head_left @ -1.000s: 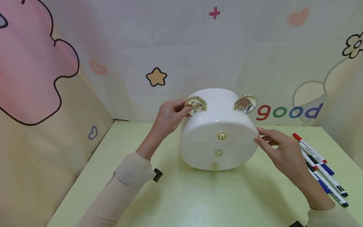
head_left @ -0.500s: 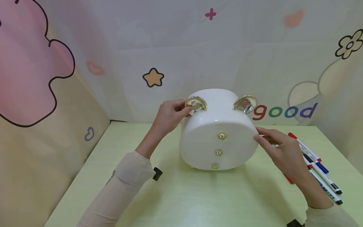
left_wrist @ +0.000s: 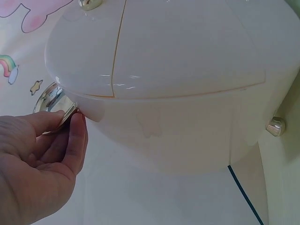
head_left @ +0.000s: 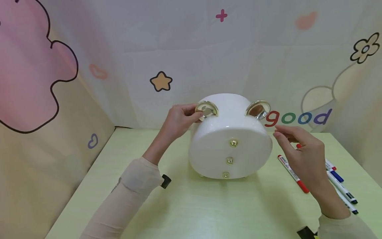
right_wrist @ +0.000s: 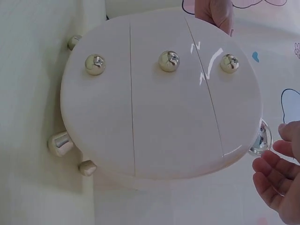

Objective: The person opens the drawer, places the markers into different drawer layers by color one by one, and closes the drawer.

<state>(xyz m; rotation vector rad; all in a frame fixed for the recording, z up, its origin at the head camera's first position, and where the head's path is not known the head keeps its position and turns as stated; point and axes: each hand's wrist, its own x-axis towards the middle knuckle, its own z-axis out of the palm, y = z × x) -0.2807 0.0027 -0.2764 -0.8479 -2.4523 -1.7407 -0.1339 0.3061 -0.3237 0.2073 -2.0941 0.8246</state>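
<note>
A glossy white rounded drawer box (head_left: pixel 209 149) with gold ears stands on the table in the head view. My left hand (head_left: pixel 182 121) pinches its left gold ear (head_left: pixel 207 108) between thumb and fingers; the left wrist view shows this hand (left_wrist: pixel 42 164) too. Just off the box's right side, my right hand (head_left: pixel 308 152) hovers near the right ear (head_left: pixel 258 109), holding nothing. Its fingers are loosely bent and apart in the right wrist view, beside the mirror-like ear (right_wrist: pixel 262 138). Three gold knobs, such as the middle one (right_wrist: pixel 168 61), sit on drawer fronts split by thin seams.
A red-capped marker (head_left: pixel 293 173) lies on the pale table (head_left: pixel 191 212) between the box and my right forearm. Several more markers (head_left: pixel 341 186) lie to the right, partly hidden by that hand. Behind the box rises a printed cloth backdrop (head_left: pixel 191 49).
My right hand has left the box's right edge and moved slightly up and right. The red-capped marker behind it has come into view. My left hand stays on the ear.
</note>
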